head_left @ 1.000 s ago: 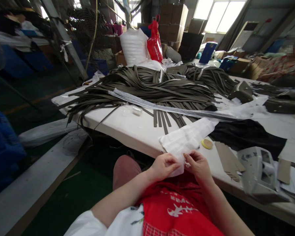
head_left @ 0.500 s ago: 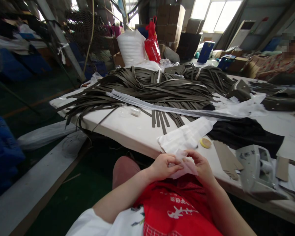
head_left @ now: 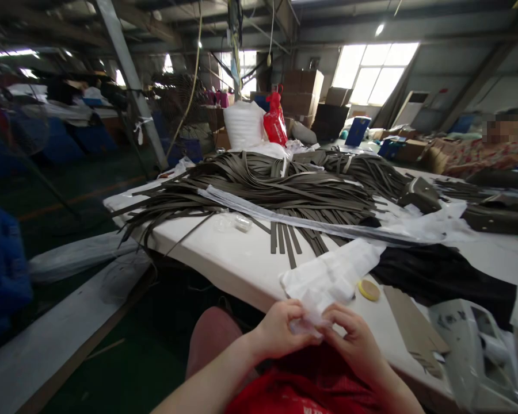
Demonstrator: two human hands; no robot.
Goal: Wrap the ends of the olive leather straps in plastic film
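Observation:
My left hand [head_left: 281, 330] and my right hand [head_left: 354, 339] meet at the near edge of the white table [head_left: 224, 247], over my lap. Both pinch the same thin white sheet [head_left: 307, 318], its corner crumpled between the fingertips. The sheet comes off a stack of white tissue paper [head_left: 330, 275] lying on the table just beyond my fingers. A small yellow tape roll [head_left: 368, 290] lies right of the stack.
A big heap of dark grey straps [head_left: 267, 184] covers the table's middle, with a long clear plastic strip [head_left: 311, 221] across it. Black fabric [head_left: 440, 273], cardboard pieces [head_left: 414, 328] and a grey tape dispenser [head_left: 475, 345] lie at right. Another person [head_left: 487, 150] sits far right.
The view has tilted up, so my hands sit lower in the picture. My fingers have gathered the sheet's corner into a tighter crumple between them.

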